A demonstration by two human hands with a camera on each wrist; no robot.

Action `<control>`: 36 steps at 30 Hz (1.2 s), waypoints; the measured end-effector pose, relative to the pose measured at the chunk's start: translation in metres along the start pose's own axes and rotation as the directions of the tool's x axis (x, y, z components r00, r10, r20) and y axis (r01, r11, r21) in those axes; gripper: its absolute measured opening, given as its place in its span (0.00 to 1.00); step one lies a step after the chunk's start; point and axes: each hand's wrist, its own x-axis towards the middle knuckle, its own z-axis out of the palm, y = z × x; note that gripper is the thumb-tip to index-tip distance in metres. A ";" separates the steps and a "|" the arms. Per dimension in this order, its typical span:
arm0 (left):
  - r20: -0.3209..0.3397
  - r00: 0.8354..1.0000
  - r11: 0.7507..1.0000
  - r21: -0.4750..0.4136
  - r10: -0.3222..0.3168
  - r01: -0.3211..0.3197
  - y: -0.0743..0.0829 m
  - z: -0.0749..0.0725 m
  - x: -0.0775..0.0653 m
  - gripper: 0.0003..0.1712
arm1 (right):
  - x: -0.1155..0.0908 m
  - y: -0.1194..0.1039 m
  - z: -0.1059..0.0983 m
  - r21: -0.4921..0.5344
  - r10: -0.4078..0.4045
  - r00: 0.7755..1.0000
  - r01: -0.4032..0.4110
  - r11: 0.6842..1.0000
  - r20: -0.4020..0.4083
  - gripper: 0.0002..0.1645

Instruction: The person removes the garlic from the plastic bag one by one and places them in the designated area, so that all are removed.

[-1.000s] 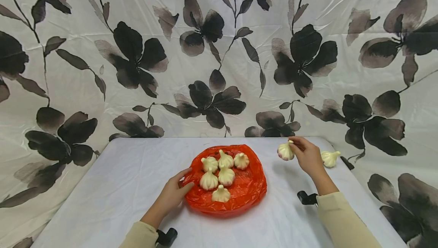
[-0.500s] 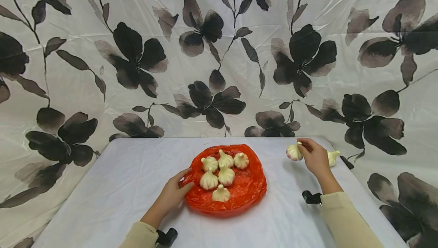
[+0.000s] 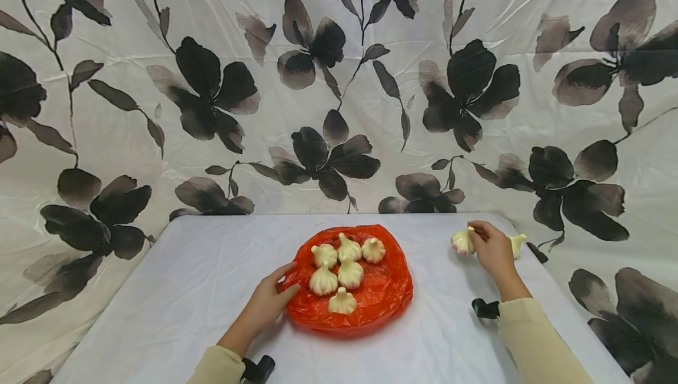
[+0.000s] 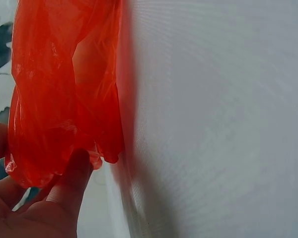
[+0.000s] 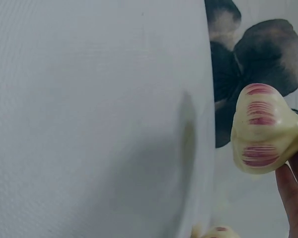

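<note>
In the head view my left hand holds the left side of a round red plastic bag, thumb in front and fingers behind. The left wrist view shows the thumb against the crinkled red plastic. Several garlic bulbs lie on the bag, one of them apart at the front. My right hand pinches another garlic bulb by its stem at the back right. The right wrist view shows this bulb, with purple streaks, held a little off the tabletop.
One more garlic bulb sits right of my right hand, partly hidden by it. A white cloth covers the table. Behind hangs a white curtain with dark flowers. Black wrist mounts sit at both sleeves.
My right hand has moved right with the garlic bulb and lowered it slightly, now covering part of the bulb at the far right. The left hand and the bag have stayed put.
</note>
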 end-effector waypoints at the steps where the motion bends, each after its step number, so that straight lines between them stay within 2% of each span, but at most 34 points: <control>1: 0.000 1.000 1.000 -0.001 0.001 -0.001 0.000 0.000 0.000 0.32 | 0.000 0.002 0.001 -0.007 0.005 1.000 -0.005 1.000 -0.001 0.17; 5: -0.003 1.000 1.000 0.004 -0.002 0.002 0.000 0.000 0.000 0.32 | 0.001 0.009 0.004 -0.018 0.029 1.000 -0.029 0.999 -0.003 0.17; 14: -0.003 1.000 1.000 -0.005 -0.015 0.015 -0.001 0.001 0.001 0.33 | 0.006 0.026 0.007 -0.043 0.021 0.998 -0.024 0.999 -0.056 0.16; 21: -0.002 1.000 1.000 -0.007 -0.018 0.018 -0.002 0.001 0.002 0.33 | 0.007 0.031 0.007 -0.058 0.054 0.996 -0.058 0.997 -0.071 0.17; 28: -0.002 1.000 0.999 -0.029 -0.013 0.013 -0.003 0.002 0.001 0.33 | 0.007 0.032 0.006 -0.049 0.055 0.995 -0.059 0.997 -0.085 0.16; 36: -0.010 1.000 1.000 -0.026 -0.013 0.012 -0.003 0.001 0.000 0.32 | 0.006 0.031 0.006 -0.051 0.084 0.994 -0.087 0.995 -0.066 0.17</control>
